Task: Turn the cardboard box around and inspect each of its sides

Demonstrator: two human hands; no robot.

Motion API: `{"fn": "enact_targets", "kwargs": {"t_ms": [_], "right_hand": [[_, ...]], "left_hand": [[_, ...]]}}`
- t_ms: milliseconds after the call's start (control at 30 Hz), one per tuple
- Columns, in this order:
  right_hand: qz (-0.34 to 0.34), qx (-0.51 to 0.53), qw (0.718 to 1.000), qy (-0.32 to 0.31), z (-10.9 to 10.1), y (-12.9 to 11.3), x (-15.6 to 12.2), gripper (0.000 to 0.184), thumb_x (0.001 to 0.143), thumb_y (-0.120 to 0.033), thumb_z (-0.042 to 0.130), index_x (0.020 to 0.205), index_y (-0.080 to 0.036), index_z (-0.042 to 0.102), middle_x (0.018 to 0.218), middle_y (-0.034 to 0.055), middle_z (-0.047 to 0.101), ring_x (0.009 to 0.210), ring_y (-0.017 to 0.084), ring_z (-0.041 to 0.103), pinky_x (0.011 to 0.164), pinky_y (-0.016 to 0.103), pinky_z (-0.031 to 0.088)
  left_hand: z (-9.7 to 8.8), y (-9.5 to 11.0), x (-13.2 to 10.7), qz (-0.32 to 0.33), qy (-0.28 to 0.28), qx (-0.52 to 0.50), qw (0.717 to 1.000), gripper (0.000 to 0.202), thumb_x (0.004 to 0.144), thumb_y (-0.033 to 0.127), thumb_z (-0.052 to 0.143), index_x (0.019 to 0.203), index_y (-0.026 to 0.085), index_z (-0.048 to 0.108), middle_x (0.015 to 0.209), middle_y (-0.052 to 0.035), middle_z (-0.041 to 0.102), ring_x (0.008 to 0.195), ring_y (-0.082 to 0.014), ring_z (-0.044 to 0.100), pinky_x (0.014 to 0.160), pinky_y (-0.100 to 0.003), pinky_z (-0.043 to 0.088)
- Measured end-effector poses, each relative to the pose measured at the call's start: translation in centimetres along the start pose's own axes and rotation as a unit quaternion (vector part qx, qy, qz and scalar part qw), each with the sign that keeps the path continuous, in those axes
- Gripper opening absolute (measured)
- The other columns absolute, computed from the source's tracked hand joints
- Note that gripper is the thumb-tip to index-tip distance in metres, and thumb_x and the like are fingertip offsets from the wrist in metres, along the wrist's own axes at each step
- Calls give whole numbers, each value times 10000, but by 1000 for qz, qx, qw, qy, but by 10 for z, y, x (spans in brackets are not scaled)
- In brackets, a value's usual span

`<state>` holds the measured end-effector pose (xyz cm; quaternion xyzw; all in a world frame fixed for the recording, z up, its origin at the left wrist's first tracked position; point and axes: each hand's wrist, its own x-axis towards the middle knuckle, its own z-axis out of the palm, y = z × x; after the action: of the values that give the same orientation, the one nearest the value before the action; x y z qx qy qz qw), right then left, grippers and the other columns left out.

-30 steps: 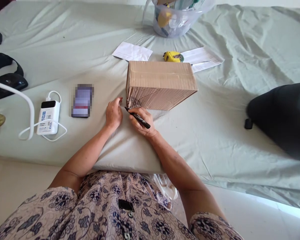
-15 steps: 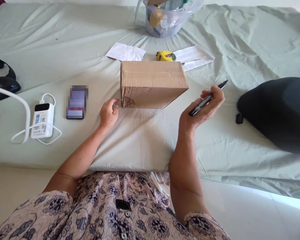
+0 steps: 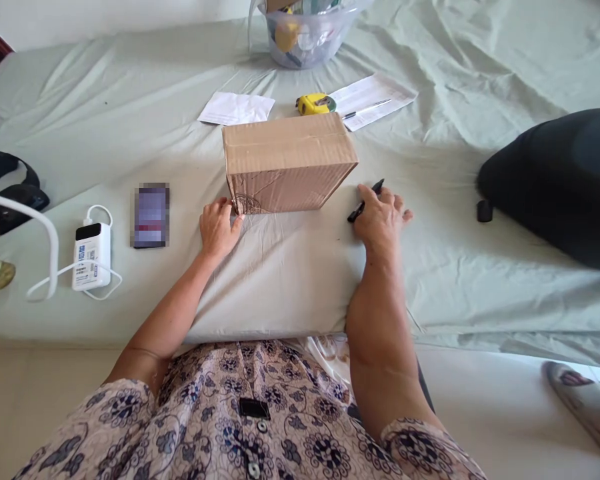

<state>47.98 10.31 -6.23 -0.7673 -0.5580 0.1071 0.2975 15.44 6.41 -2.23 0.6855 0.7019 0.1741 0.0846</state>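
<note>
A brown cardboard box sits on the pale green cloth, a dark round scribbled mark at the lower left of its near face. My left hand is at that corner, fingers curled against the left side and thumb at the front. To the right of the box, my right hand is palm down and low over the cloth. A black marker lies slantwise beneath its index finger, one end out to the left, the dark tip pointing away. The other fingers are spread; the thumb is mostly hidden.
Behind the box are a yellow tape measure, white paper, another sheet with a pen, and a filled clear basket. Left are a phone and a white power bank. A large black object stands right beside a small black cap.
My right hand has come down from the air to the cloth, turning palm down with the marker. My left hand now touches the box corner. The view has shifted slightly.
</note>
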Motion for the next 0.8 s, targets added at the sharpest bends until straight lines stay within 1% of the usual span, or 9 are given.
{"fn": "enact_targets", "kwargs": {"t_ms": [100,167,233,333,467,533,633,700,800], "right_hand": [[26,17,999,10,-4,-6,2,447,886,-196,449,1257,-234,695,1379,181,597,1373,389,448,1120,724,219],[31,39,998,45,-6,-15,3,489,875,-167,410,1285,-204,673,1382,180,606,1363,366,494,1135,661,292],[2,104,992,77,-6,-27,1,494,905,-176,357,1316,-176,631,1304,174,653,1279,311,588,1113,566,395],[-75,227,968,79,-1,-44,-8,493,1006,-380,289,1397,-191,522,1183,142,696,1055,254,700,979,487,521],[-124,257,955,85,7,-58,-20,624,987,-629,279,1427,-234,479,1149,108,688,980,243,715,848,442,566],[-115,279,947,108,6,-61,-23,654,981,-662,280,1405,-217,503,1127,123,679,952,240,707,814,421,564],[-87,311,936,141,2,-63,-23,631,997,-648,299,1376,-199,528,1097,144,671,867,232,686,784,408,542],[-73,316,935,145,0,-63,-23,585,1012,-628,301,1372,-227,530,1100,140,666,861,236,674,775,404,523],[-80,335,928,145,3,-60,-21,528,1019,-618,324,1353,-266,530,1099,130,662,932,256,656,760,392,507]], "left_hand": [[0,3,-1,-13,-1,7,1000,312,945,323,554,1203,195,674,1456,-136,593,1299,-355,537,1095,-516,457],[1,4,-1,-19,3,1,1000,289,948,298,552,1188,202,681,1435,-129,609,1289,-346,542,1086,-509,461],[4,4,-2,-23,8,-11,1000,282,951,269,543,1188,201,680,1408,-123,629,1282,-330,549,1085,-491,464],[5,1,-1,-33,27,-48,998,296,955,194,490,1187,188,673,1345,-119,663,1272,-278,569,1124,-441,455],[-13,-14,4,-60,104,-76,990,341,940,168,456,1224,192,643,1324,-109,668,1255,-229,592,1153,-393,448],[-32,-30,5,-94,160,-47,981,352,941,210,474,1261,190,618,1346,-124,651,1297,-257,567,1178,-436,420],[-61,-62,3,-208,216,5,954,408,917,312,545,1298,173,583,1416,-189,586,1380,-363,491,1179,-587,382],[-74,-84,0,-273,224,27,935,427,914,357,544,1279,140,583,1393,-253,587,1382,-424,476,1147,-687,358],[-79,-107,-5,-330,185,41,925,428,901,404,544,1186,98,635,1315,-311,623,1330,-475,508,1087,-751,357]]}}
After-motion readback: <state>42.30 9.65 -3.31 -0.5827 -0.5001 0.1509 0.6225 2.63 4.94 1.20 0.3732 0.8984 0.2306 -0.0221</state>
